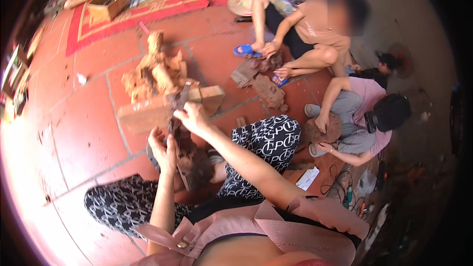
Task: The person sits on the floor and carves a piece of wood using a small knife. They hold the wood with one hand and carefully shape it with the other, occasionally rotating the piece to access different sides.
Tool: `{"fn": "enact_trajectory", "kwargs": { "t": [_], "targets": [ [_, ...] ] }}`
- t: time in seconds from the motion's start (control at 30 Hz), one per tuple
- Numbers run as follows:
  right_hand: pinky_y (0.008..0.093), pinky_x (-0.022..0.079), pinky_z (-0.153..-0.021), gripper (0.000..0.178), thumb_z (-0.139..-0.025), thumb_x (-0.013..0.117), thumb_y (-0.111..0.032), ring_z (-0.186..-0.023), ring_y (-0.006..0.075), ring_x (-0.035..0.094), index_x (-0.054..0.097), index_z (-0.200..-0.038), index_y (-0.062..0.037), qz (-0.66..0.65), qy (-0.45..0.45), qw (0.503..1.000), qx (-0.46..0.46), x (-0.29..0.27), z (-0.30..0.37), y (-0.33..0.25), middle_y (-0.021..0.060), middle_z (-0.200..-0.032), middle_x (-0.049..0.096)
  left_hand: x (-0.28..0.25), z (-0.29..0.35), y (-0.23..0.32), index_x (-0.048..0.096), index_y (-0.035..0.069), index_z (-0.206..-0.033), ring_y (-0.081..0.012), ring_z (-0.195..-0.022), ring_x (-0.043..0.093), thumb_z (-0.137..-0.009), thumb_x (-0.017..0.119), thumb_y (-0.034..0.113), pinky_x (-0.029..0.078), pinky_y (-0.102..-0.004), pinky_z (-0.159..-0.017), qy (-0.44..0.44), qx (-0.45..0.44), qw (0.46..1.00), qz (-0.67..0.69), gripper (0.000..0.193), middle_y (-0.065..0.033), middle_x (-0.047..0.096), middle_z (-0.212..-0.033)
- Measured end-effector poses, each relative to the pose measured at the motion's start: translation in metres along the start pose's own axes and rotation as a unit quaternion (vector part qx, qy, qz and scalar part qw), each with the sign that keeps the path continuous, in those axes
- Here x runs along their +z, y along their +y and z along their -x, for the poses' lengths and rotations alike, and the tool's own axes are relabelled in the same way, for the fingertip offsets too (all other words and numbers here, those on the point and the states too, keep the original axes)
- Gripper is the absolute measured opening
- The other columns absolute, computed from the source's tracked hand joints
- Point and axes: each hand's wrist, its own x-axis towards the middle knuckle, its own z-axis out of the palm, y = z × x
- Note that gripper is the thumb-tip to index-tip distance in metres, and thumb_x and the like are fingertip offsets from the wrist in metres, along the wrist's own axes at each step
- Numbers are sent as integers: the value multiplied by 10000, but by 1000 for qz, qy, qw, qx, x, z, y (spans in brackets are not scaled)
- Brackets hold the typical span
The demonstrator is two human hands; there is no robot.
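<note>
A dark brown, rough, upright piece [186,149], of clay or wood, stands between my legs. My left hand [165,151] curls its fingers against the side of it. My right hand [195,119] is closed, pinching near the lower end of a narrow flat strip [184,94] that sticks up above the piece. What the strip is I cannot make out. Just beyond my hands, a wooden block [143,113] lies across the floor. Behind it stands an orange-brown carved figure [160,71] with an uneven surface.
On the right, one person works at a brown lump [322,128]; farther back, another handles brown chunks [256,69]. A red patterned mat [162,7] with a wooden box [106,11] lies at the back left. A white paper [308,178] and cables lie right of my knee.
</note>
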Motion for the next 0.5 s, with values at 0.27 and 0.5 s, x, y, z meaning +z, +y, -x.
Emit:
{"fn": "enact_trajectory", "kwargs": {
  "t": [0.27, 0.5],
  "targets": [
    [286, 473, -543, 210, -746, 668, -199, -618, 162, 597, 600, -767, -2, -248, -5, 948, 198, -25, -2, 21, 78, -699, 618, 29, -29, 7, 585, 27, -1017, -166, -719, 505, -768, 601, 80, 433, -290, -654, -124, 23, 990, 58, 255, -73, 514, -846],
    [208, 452, -504, 149, -785, 655, -170, -602, 76, 555, 585, -786, -39, -357, -6, 907, 223, -38, 13, 30, 33, -714, 610, 17, -30, 36, 615, 56, -972, -181, -670, 520, -712, 620, 39, 438, -293, -598, -139, 75, 987, -41, 260, -74, 532, -789]
  ]
}}
